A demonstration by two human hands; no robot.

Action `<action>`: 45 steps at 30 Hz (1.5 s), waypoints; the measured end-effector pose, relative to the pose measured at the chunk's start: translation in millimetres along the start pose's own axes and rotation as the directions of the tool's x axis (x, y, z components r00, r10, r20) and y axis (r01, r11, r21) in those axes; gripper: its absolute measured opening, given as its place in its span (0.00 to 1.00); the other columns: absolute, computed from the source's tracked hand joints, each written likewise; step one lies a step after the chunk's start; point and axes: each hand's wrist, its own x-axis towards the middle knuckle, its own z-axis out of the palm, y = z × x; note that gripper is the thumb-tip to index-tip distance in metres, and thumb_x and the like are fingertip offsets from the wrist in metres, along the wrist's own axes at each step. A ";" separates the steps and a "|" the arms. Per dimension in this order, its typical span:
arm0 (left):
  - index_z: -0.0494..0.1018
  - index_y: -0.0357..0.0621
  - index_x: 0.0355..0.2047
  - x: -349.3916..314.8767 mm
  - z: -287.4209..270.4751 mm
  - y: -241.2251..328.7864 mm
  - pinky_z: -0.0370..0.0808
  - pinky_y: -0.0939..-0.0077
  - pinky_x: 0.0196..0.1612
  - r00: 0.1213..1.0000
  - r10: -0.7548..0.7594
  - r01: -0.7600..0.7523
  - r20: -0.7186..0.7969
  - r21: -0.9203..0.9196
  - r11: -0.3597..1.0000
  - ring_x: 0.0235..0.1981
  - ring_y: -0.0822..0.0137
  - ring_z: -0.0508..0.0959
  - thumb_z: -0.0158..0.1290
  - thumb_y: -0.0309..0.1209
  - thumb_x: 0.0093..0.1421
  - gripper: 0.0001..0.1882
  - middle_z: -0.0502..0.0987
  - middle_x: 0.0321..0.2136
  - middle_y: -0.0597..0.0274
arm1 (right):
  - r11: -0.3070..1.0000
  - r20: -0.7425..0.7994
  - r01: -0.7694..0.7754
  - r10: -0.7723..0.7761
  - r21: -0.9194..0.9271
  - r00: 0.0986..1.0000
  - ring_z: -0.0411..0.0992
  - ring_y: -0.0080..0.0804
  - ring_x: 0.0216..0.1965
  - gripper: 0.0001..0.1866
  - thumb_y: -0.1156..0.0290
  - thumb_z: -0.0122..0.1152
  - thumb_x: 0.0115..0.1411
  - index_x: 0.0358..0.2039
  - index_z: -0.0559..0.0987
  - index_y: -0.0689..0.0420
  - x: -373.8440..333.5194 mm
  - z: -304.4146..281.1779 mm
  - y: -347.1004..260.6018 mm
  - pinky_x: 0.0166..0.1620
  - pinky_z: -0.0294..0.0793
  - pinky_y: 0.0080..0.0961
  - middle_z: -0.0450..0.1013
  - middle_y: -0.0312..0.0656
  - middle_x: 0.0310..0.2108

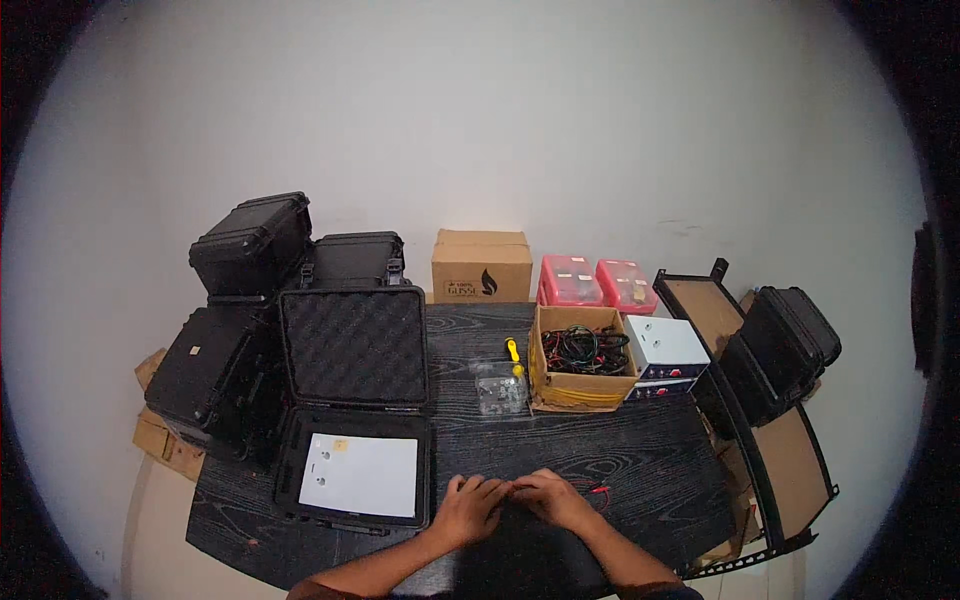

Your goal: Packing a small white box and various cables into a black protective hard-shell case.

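Observation:
My left hand point(471, 510) and my right hand point(556, 499) meet fingertip to fingertip over the near middle of the dark table. Both are closed, with the fingers pinched together. A sliver of red shows between the fingertips, but most of what they pinch is hidden. A thin wire lead with a red clip point(600, 490) lies on the table just right of my right hand, and its wire runs back toward that hand. Left of my left hand sits an open black hard case point(427, 470) with foam in its lid and a white panel point(360, 475) in its base.
Black cases point(225, 375) are stacked at the left. Farther back are a clear plastic bag point(502, 395) of small parts, a yellow tool point(513, 350), a carton point(580, 393) of tangled leads, white boxed units point(665, 343), red boxes point(571, 281) and a brown carton point(481, 262). A black-framed rack point(795, 470) stands right.

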 end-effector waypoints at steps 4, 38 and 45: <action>0.69 0.53 0.65 3.3 4.9 0.9 0.64 0.51 0.57 1.000 -0.016 0.015 -0.015 -0.031 0.999 0.54 0.58 0.72 0.61 0.40 0.60 0.32 0.75 0.56 0.64 | 0.998 0.009 0.011 -0.011 -0.062 1.000 0.75 0.42 0.52 0.19 0.77 0.70 0.56 0.49 0.85 0.52 -4.1 4.8 8.3 0.54 0.78 0.36 0.78 0.38 0.53; 0.70 0.46 0.61 -2.8 11.4 -1.9 0.61 0.36 0.67 0.990 -0.135 0.139 0.048 -0.074 0.988 0.53 0.48 0.72 0.59 0.30 0.58 0.29 0.73 0.46 0.52 | 0.954 -0.054 -0.003 -0.014 -0.299 0.998 0.74 0.41 0.50 0.22 0.69 0.60 0.62 0.57 0.81 0.42 -2.5 25.7 13.2 0.54 0.76 0.35 0.77 0.33 0.54; 0.77 0.46 0.52 -9.4 24.1 -4.2 0.61 0.31 0.65 1.000 -0.028 0.029 0.012 -0.087 0.996 0.51 0.56 0.75 0.56 0.34 0.63 0.18 0.76 0.44 0.59 | 0.997 0.017 -0.049 0.050 -0.056 0.999 0.75 0.41 0.51 0.22 0.72 0.57 0.64 0.58 0.79 0.46 2.2 20.4 8.6 0.55 0.75 0.37 0.79 0.37 0.52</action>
